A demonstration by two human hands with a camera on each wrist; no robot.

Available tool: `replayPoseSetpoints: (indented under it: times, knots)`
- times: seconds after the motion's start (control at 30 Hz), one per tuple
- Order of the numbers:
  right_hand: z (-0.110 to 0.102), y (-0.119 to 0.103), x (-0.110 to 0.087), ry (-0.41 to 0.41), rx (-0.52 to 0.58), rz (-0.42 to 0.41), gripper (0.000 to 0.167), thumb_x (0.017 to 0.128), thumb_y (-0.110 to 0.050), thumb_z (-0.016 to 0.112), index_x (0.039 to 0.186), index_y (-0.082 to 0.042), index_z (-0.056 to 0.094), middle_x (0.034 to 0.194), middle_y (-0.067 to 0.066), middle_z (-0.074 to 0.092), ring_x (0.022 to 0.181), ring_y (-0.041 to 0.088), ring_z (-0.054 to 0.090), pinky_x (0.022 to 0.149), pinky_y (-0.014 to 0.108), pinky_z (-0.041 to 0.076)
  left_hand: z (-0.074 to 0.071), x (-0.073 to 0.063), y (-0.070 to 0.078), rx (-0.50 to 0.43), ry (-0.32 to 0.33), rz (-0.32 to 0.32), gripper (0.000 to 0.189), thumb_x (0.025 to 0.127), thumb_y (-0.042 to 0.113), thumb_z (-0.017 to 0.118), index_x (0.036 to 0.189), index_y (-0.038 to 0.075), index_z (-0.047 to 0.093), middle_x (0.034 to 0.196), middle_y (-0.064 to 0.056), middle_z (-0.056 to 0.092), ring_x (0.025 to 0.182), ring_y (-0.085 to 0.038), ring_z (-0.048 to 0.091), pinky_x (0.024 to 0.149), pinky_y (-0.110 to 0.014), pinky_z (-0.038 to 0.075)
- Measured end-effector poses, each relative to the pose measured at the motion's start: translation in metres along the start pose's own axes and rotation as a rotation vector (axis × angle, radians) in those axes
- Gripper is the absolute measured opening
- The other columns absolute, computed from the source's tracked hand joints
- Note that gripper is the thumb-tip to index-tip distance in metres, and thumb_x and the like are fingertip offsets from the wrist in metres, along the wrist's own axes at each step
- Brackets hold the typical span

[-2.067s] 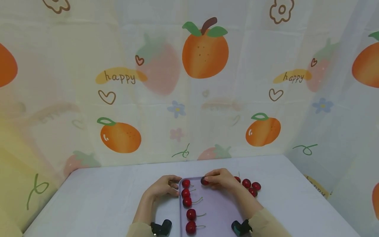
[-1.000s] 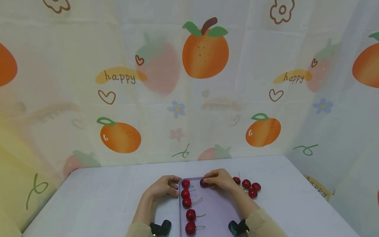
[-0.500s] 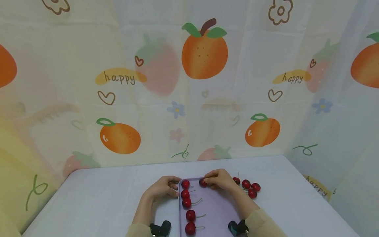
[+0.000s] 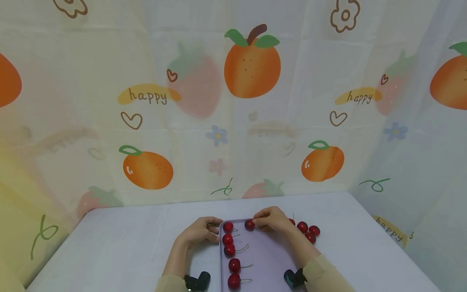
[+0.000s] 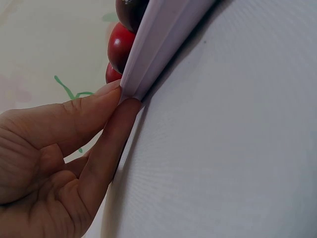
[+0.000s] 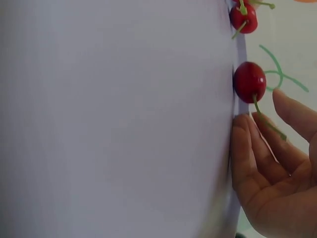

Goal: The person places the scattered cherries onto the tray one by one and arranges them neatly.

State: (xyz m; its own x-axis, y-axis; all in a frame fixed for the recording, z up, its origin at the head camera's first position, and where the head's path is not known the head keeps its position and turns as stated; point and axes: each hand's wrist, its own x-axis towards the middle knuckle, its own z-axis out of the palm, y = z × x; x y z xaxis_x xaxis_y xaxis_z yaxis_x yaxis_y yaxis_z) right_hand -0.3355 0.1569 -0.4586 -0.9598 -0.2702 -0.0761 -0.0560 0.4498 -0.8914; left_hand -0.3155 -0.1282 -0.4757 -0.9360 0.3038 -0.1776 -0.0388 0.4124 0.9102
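Note:
A lilac tray (image 4: 268, 253) lies on the white table. Several red cherries, among them one nearest me (image 4: 234, 281), line its left side with stems pointing right. My left hand (image 4: 198, 230) rests its fingertips against the tray's far left corner; the left wrist view shows them touching the outer wall (image 5: 163, 49). At the tray's far edge sits a single dark red cherry (image 4: 249, 225). Just right of it is my right hand (image 4: 271, 219). In the right wrist view thumb and fingers stand apart from this cherry (image 6: 250, 82), its green stem reaching between them.
Several more cherries (image 4: 309, 231) lie in a loose group on the table (image 4: 339, 255), right of the tray; my right hand partly hides one. Behind the table hangs a fruit-patterned cloth (image 4: 197, 162). Black devices (image 4: 198, 280) sit on both wrists.
My right hand, earlier with fingers on the cherry at the far edge, has let go and drawn slightly right. That cherry has shifted a little left. My left hand stays at the tray corner.

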Motion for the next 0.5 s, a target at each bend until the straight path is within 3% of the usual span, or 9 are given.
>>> replayPoseSetpoints:
  times: [0.27, 0.5]
  knots:
    - [-0.018, -0.005, -0.006, 0.054, -0.064, -0.001, 0.027, 0.087, -0.018, 0.073, 0.107, 0.001, 0.073, 0.097, 0.012, 0.075, 0.080, 0.015, 0.069, 0.075, 0.031, 0.059, -0.001, 0.000, -0.002, -0.006, 0.009, -0.001, 0.056, 0.074, -0.001, 0.076, 0.128, 0.002, 0.062, 0.103, -0.012, 0.064, 0.085, -0.019, 0.057, 0.073, -0.028, 0.055]
    - [-0.048, -0.008, -0.015, 0.102, 0.002, -0.003, 0.037, 0.089, -0.020, 0.070, 0.116, 0.005, 0.068, 0.106, 0.017, 0.074, 0.092, 0.024, 0.072, 0.083, 0.037, 0.059, 0.000, 0.001, -0.001, -0.004, 0.006, 0.001, 0.057, 0.074, -0.001, 0.076, 0.128, 0.002, 0.061, 0.102, -0.012, 0.063, 0.086, -0.019, 0.057, 0.073, -0.028, 0.054]
